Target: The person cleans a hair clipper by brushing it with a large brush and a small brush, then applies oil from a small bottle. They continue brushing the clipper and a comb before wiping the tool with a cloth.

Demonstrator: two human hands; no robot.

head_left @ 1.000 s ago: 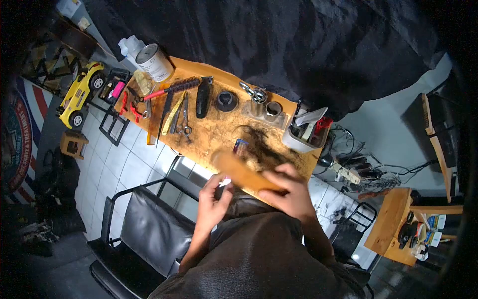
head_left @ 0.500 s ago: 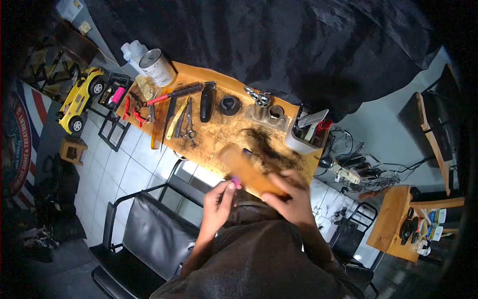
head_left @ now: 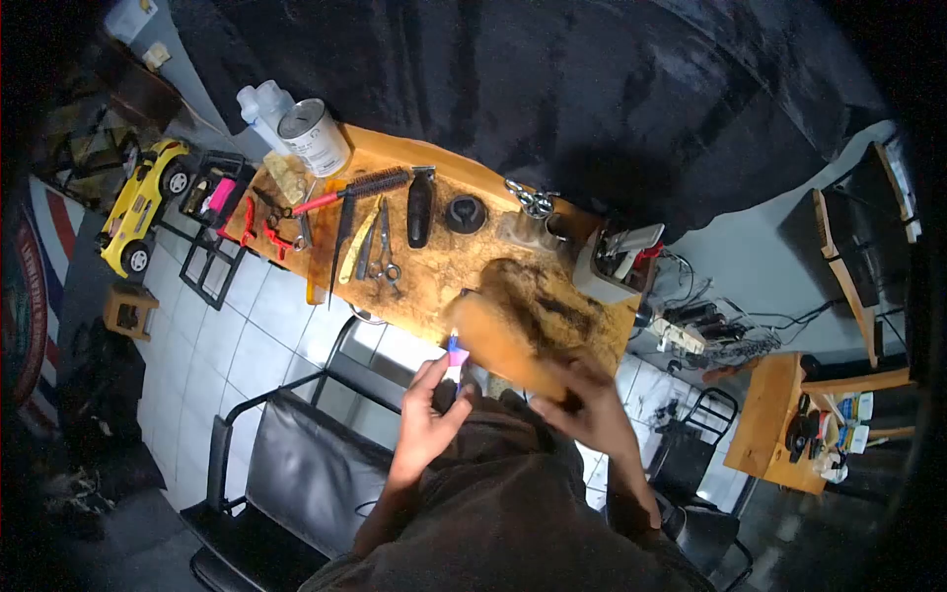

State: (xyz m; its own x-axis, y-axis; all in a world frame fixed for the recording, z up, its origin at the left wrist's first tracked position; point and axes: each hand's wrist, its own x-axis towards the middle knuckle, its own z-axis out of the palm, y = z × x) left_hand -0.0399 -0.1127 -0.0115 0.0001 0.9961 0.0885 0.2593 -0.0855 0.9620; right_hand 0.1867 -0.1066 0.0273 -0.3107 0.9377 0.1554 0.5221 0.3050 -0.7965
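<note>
My right hand [head_left: 584,403] grips one end of a brown, elongated brush-like object [head_left: 503,345], blurred by motion. My left hand [head_left: 430,409] pinches a small purple, white and blue item [head_left: 457,357] close to the far end of the brown object; whether the two touch is unclear. Beyond them, dark loose hair [head_left: 538,301] lies scattered on the wooden table [head_left: 424,296]. Scissors [head_left: 386,259], a yellow-handled tool [head_left: 357,245], a black clipper [head_left: 420,209] and a red-handled round brush [head_left: 355,189] rest farther left on the table.
At the table's back left stand a can [head_left: 316,138] and clear bottles [head_left: 261,107]. Metal cups [head_left: 528,227] and a white tool holder [head_left: 600,271] are at its right. A black chair [head_left: 311,474] stands left of my body; cables [head_left: 725,326] hang at right.
The view has shifted slightly. The small item in my left hand now shows more of its length, with white and blue parts visible. The brown object in my right hand has moved slightly.
</note>
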